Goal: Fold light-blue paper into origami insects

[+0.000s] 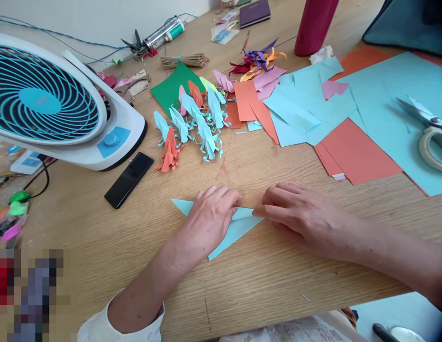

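Observation:
A sheet of light blue paper [239, 230], folded to a triangle, lies on the wooden table in front of me. My left hand [213, 218] rests across its middle, fingers bent and pressing on the folded upper edge. At the paper's right corner, my right hand [301, 216] grips the tip between thumb and curled fingers. Part of the paper is hidden beneath my left hand. Just beyond my hands stand several folded paper figures, light blue ones [207, 137] and an orange one [170, 151] among them.
A fan [124, 126] stands at the left, with a black phone [129, 180] beside it. Coloured sheets [360, 152] and scissors [437, 135] lie to the right. Behind are a magenta bottle [315, 23], a bundle of sticks [185, 60] and a green sheet [166, 90].

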Demonstrator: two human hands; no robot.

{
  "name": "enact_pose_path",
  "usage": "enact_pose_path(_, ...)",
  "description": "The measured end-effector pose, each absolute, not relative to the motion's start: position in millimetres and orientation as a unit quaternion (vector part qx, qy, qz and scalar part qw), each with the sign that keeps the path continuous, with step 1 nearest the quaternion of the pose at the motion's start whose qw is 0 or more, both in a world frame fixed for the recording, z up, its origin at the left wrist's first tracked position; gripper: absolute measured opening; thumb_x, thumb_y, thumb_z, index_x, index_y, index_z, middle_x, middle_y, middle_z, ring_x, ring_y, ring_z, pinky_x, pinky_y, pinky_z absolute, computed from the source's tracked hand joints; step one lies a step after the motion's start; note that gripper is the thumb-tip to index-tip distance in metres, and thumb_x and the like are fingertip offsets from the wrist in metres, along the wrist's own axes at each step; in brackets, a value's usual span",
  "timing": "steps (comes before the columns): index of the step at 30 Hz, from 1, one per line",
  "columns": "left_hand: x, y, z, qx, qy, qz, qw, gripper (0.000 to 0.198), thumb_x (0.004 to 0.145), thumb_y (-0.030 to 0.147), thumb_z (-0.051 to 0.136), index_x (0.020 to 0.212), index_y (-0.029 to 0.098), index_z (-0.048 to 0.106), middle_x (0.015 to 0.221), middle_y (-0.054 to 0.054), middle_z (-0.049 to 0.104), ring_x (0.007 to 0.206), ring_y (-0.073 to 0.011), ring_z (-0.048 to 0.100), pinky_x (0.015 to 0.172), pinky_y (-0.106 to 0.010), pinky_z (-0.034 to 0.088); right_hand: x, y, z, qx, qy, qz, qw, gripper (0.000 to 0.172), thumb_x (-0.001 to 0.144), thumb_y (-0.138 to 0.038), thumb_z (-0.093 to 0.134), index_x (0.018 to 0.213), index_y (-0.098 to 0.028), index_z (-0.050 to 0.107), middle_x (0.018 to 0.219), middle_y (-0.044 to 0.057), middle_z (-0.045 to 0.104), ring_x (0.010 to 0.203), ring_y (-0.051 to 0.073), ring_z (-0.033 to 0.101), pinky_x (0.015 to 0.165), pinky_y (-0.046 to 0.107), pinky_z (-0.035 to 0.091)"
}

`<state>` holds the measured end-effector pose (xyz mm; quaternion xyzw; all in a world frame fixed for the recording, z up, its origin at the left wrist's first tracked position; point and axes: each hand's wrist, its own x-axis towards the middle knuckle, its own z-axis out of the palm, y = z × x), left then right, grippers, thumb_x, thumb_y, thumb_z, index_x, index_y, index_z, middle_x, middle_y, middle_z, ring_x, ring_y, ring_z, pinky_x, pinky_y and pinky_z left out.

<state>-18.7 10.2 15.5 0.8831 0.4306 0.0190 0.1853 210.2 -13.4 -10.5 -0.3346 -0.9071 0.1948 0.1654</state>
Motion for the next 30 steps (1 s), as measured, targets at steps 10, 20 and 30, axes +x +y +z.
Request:
enact_pose_path(10,-22,5,11,0.904,0.405,0.08,0.11,0.012,0.094,0.013,0.052,0.093,0.019,0.063,0.09,-0.003,0.062,0.086,-0.0195,0.056,0.076,-0.036,0.045,211,-19,-14,-0.314,-0.936,0.098,0.129,0.026,0.096,-0.016,0.042,0.11,-0.014,0.064,0.095,0.01,0.058,0.078,0.022,0.049,0.068,0.036,0.037)
enact_pose_path(20,-46,-25,-5,0.962,0.23,0.145,-0.026,0.028,0.095,0.007,0.05,0.12,0.006,0.063,0.125,-0.01,0.068,0.116,-0.025,0.062,0.094,-0.04,0.053,209,-19,-11,-0.307,-0.938,0.07,0.146,0.025,0.094,-0.014,0.041,0.093,-0.015,0.066,0.088,0.01,0.058,0.073,0.021,0.046,0.064,0.035,0.035)
enact_pose_path(30,-49,-25,-9,0.966,0.225,0.121,-0.045,0.033,0.098,0.01,0.045,0.128,0.007,0.059,0.131,-0.009,0.065,0.119,-0.0251,0.062,0.092,-0.039,0.057,207,-17,-9,-0.299,-0.939,0.077,0.15,0.028,0.096,-0.014,0.039,0.093,-0.013,0.067,0.088,0.011,0.06,0.075,0.021,0.05,0.064,0.035,0.039)
